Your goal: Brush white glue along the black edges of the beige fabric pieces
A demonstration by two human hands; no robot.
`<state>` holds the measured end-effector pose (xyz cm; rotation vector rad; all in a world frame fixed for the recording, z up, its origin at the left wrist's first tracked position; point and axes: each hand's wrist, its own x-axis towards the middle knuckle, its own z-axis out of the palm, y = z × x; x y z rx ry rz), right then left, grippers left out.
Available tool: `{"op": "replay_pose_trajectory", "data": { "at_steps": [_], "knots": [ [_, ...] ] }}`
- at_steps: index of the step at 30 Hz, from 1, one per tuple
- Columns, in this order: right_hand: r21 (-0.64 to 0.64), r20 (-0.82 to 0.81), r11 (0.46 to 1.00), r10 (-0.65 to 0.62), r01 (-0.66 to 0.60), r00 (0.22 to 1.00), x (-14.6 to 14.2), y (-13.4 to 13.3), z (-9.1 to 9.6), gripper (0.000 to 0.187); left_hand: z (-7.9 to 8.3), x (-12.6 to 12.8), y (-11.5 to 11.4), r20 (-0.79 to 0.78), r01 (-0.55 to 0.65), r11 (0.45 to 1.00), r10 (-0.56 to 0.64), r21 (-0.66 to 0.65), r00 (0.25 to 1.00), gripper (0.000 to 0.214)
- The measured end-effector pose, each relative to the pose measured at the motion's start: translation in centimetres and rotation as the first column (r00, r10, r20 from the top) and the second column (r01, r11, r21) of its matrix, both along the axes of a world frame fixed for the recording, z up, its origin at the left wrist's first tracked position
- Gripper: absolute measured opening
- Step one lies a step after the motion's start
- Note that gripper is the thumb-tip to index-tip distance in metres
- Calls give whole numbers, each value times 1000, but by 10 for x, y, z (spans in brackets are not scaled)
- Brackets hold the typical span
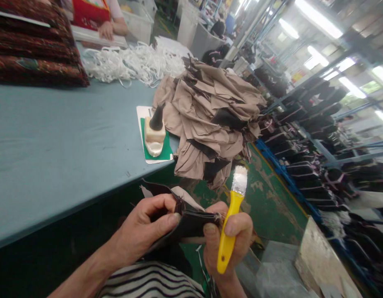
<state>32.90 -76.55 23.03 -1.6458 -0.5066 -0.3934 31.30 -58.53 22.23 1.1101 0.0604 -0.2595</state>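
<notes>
Below the table edge, my left hand (148, 227) is closed on a dark folded fabric piece (191, 221) with a pale lining, thumb pressed on its top. My right hand (228, 240) pinches the other end of that piece and also grips a yellow-handled brush (230, 223), held upright, its bristles white with paste. Both hands are over my lap, above a striped garment (154, 283).
On the blue-grey table (54, 145) stand a cream glue holder with a dark cone (154, 132) on a green pad, a heap of beige and black fabric pieces (210, 111), white straps (132, 62) and patterned cloth stacks (32, 45). Another person's hand (107, 30) rests far back. Racks of dark goods (318, 136) line the right.
</notes>
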Motion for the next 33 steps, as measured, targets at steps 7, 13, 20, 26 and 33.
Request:
{"op": "replay_pose_trajectory", "data": {
  "at_steps": [7, 13, 20, 26, 33],
  "knots": [
    [64, 19, 995, 71, -72, 997, 3, -15, -5, 25, 1, 4, -15, 22, 50, 999, -49, -9, 999, 43],
    [143, -32, 985, -91, 94, 995, 0, -16, -2, 30, 10, 1, -31, 18, 21, 1000, -21, -15, 1000, 49],
    [106, -7, 989, -101, 101, 995, -4, -19, -5, 28, 24, 6, -27, 128, 204, 976, -212, 74, 969, 38],
    [-91, 177, 996, 12, 4, 984, -13, -20, -13, 23, 27, 8, -19, -36, 447, 894, -448, -33, 893, 29],
    [-250, 225, 961, -58, 115, 973, -17, -21, -9, 28, 11, 7, -32, 9, 192, 978, -193, 75, 981, 18]
  ]
}}
